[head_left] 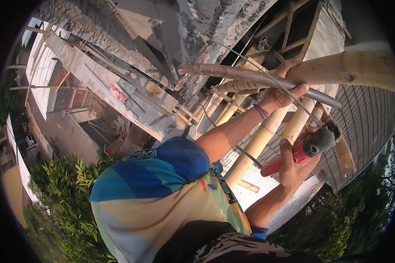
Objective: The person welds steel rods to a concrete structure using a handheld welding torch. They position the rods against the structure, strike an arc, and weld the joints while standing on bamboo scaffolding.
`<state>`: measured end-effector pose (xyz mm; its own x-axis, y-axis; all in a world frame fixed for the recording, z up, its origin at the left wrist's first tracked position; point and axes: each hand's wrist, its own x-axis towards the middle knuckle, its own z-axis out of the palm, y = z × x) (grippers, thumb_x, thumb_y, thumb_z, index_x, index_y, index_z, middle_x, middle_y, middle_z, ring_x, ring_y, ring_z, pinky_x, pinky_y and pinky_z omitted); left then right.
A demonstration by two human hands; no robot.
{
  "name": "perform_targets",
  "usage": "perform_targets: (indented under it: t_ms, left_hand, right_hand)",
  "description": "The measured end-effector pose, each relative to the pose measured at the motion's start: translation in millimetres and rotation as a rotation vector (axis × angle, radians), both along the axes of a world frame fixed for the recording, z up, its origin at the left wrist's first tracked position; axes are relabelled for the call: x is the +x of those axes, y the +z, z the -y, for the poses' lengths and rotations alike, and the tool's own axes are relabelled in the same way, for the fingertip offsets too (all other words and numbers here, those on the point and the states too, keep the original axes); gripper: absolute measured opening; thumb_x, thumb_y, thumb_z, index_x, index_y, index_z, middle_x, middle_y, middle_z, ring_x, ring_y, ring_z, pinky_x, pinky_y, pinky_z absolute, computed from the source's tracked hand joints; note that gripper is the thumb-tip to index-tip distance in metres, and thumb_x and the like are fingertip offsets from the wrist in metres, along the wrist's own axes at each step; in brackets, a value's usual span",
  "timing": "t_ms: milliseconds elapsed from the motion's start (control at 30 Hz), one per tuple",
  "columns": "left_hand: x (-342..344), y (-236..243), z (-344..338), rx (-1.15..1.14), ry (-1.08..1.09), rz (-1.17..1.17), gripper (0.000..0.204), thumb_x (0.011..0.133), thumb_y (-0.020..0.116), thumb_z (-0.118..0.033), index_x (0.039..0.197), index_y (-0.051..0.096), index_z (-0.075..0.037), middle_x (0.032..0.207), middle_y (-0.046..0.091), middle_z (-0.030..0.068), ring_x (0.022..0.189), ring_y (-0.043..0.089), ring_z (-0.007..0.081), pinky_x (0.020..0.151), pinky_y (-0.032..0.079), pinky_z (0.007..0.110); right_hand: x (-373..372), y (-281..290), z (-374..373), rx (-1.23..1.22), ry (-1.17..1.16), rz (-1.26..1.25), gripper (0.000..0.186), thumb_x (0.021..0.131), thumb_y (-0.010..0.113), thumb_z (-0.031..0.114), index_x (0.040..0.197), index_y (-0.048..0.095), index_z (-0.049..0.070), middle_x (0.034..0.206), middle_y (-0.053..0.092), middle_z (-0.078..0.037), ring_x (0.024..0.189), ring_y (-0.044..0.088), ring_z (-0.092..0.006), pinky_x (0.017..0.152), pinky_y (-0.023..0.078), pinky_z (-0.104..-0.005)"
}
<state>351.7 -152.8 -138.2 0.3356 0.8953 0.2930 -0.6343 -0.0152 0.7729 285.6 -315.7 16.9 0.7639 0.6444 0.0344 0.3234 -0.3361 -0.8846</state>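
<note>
My left hand (pixel 281 94), with a thin bracelet at the wrist, is closed round a long brown, rusty-looking metal pipe (pixel 232 72). A thin greenish rod (pixel 263 70) crosses over the pipe beside my fingers. Behind that hand lies a thick bamboo pole (pixel 351 70) that runs off to the right. Lower right, my right hand (pixel 294 168) is wrapped round a red power tool (pixel 299 153) with a dark grey head, which looks like an angle grinder. A dark cord (pixel 245 153) trails from its rear end. The tool's head sits close to the bamboo ends; whether they touch, I cannot tell.
More bamboo poles (pixel 261 140) slope below my arms. Beneath them spreads a tiled roof (pixel 360 127). A concrete ledge (pixel 149 103) with a red object (pixel 117 94) runs along the left, above a lower building. Leafy plants (pixel 61 193) grow at the lower left.
</note>
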Motion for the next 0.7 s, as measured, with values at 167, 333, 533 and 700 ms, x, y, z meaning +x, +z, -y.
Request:
perform_targets:
  t_ms: [167,333,533,700]
  left_hand:
    - [-1.4,3.9,0.3,0.014,0.044,-0.030,0.075,0.075,0.081,-0.028,0.137,0.047,-0.004,0.130,0.051,0.0153,0.123,0.051,0.0269,0.105,0.043,0.041]
    - [-0.8,6.0,0.5,-0.011,0.043,-0.015,0.073,0.074,0.081,-0.028,0.135,0.049,-0.004,0.128,0.051,0.0147,0.120,0.052,0.0277,0.104,0.044,0.041]
    - [-1.1,6.2,-0.1,-0.024,0.022,0.032,0.074,0.073,0.082,-0.029,0.135,0.049,-0.004,0.125,0.052,0.0139,0.119,0.052,0.0269,0.103,0.044,0.041]
    - [-0.9,3.7,1.3,-0.013,0.042,0.010,0.074,0.074,0.082,-0.031,0.134,0.050,-0.005,0.123,0.052,0.0133,0.117,0.053,0.0268,0.103,0.044,0.042]
  right_hand:
    - [-1.0,8.7,-11.4,-0.113,0.023,-0.017,0.057,0.074,0.082,0.020,0.120,0.055,0.000,0.103,0.060,-0.007,0.091,0.056,-0.0154,0.086,0.045,-0.0328]
    - [-2.8,9.7,-20.0,-0.122,0.028,0.035,0.055,0.074,0.080,0.020,0.119,0.055,0.000,0.099,0.062,-0.008,0.089,0.058,-0.0165,0.086,0.047,-0.0343]
    - [0.9,9.2,-16.4,-0.118,0.013,0.000,0.056,0.073,0.081,0.020,0.119,0.055,0.001,0.100,0.060,-0.007,0.090,0.057,-0.0167,0.085,0.046,-0.0340]
    - [4.6,3.4,-10.7,-0.126,0.037,0.041,0.056,0.072,0.081,0.020,0.118,0.054,0.002,0.099,0.058,-0.006,0.087,0.055,-0.0161,0.084,0.045,-0.0333]
